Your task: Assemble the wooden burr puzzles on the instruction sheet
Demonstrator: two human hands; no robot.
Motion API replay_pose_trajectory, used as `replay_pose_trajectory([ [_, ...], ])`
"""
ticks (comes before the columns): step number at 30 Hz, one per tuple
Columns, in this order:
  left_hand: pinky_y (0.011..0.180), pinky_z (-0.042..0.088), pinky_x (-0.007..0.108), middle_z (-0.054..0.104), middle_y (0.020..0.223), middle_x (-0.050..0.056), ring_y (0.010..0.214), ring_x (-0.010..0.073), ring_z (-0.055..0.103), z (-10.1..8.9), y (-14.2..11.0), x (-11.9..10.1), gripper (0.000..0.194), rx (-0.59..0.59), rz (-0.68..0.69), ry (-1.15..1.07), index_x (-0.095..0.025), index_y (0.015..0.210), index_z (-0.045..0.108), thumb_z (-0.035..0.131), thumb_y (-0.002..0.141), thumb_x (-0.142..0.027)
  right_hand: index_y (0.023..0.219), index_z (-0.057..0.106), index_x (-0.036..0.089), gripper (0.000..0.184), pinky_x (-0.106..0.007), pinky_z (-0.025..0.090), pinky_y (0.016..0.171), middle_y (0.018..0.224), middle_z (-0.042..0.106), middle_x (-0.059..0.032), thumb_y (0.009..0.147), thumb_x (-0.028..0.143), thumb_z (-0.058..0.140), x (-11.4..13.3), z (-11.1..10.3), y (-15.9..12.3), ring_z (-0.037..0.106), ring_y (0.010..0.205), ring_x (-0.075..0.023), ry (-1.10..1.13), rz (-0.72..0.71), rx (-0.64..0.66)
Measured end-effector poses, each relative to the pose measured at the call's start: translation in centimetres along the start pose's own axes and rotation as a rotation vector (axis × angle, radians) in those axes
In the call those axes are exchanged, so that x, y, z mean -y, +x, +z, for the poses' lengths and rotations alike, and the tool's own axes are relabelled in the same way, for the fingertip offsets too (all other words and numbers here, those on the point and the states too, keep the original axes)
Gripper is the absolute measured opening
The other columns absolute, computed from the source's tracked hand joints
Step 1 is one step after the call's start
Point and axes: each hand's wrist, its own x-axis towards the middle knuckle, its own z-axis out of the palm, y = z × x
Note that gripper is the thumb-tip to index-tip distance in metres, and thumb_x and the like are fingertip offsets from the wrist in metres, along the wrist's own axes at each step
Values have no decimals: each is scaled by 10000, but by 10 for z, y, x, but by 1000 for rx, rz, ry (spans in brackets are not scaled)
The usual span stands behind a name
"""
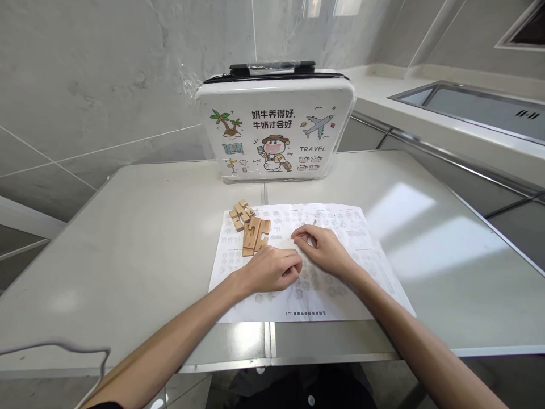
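Note:
My left hand (277,268) rests on a printed paper sheet (336,307), its fingers curled into a fist whose inside is hidden. Just beyond its wrist lie flat notched wooden puzzle pieces (250,236), side by side on the sheet's left part. A cluster of smaller wooden puzzle blocks (242,215) touches them at the far left corner. My right hand (321,245) is over the sheet's middle, right of the left hand and apart from it. Its thumb and fingers are bent together in a pinch; anything between the tips is too small to make out.
A white travel case (276,130) in clear plastic wrap stands upright at the back of the folding table (128,255). Behind it is a grey tiled wall (106,68). A counter with a sink (468,108) borders the right side.

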Motion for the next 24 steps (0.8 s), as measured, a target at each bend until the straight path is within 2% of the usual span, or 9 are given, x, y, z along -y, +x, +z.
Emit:
replay_pose_trajectory([
  [11,532,309,271,687,735,-22,575,106,535,1,0,0,189,11,6,-6,-189,782,604,490,845,-52,1003,743,227,153,-315,435,654,786,703,-5,1011,293,605,-2,1,0,575,662,-175,0,2,-3],
  [24,518,300,299,664,695,-42,559,100,535,-2,0,4,216,-39,53,51,-197,763,598,478,827,-30,1003,741,229,167,-319,443,648,796,712,-14,1021,313,597,-1,0,0,583,662,-181,4,-4,-3],
])
